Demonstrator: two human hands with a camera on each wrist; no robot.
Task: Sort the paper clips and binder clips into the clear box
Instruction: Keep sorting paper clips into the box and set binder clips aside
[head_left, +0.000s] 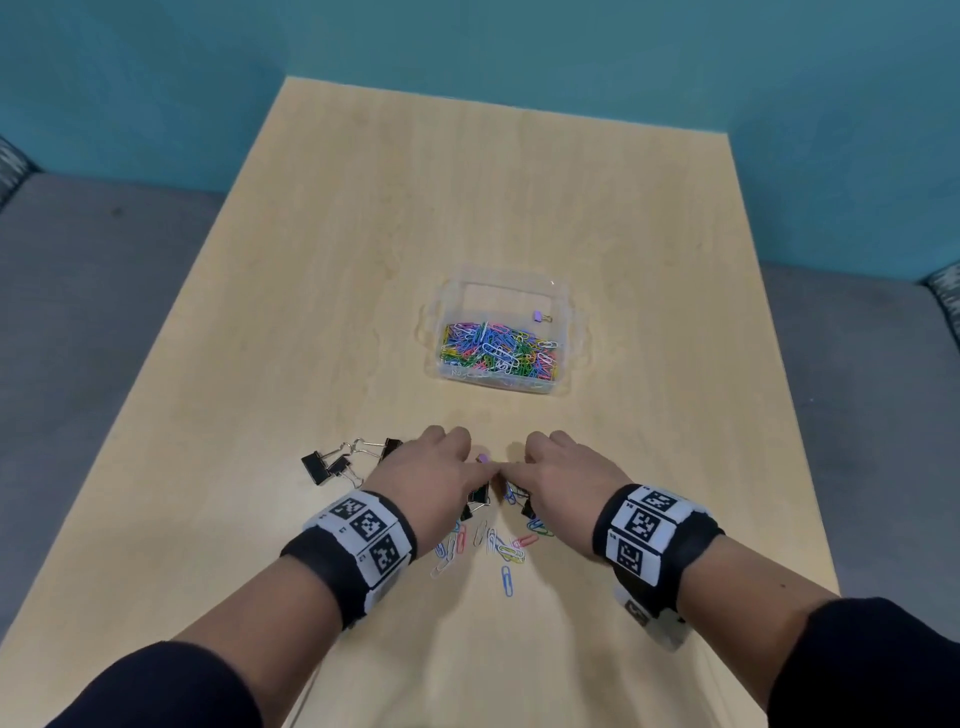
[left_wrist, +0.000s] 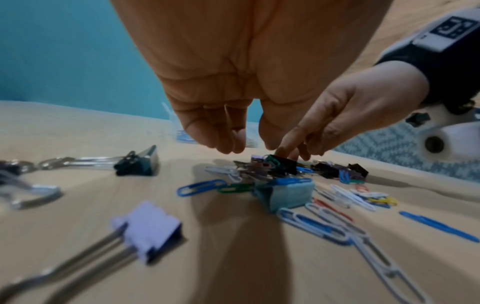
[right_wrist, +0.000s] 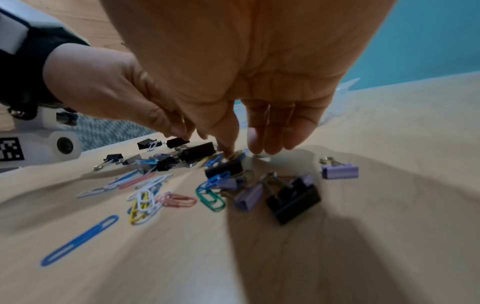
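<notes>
Wooden table (head_left: 363, 260) bearing, at centre, the clear box (head_left: 566, 332): its near compartment is heaped with coloured paper clips (head_left: 498, 353), its far compartment holds one small purple binder clip (head_left: 540, 316). Well short of the box, both hands meet over the unsorted heap (left_wrist: 275, 170) of mixed clips. The left hand (head_left: 436, 478) hangs with fingers loosely curled, tips just above the heap; whether they pinch anything cannot be told. The right hand (head_left: 561, 478) reaches down with index and thumb drawn narrow onto a black binder clip (right_wrist: 224, 167), the other fingers relaxed; a firm hold is not evident. Black binder clips (head_left: 332, 467) lie left of the hands, loose paper clips (head_left: 498, 551) nearer the wrists. Step in hand, as judged: picking from the heap. The next move calls for separating one clip from its tangled neighbours and carrying it to the matching compartment.
</notes>
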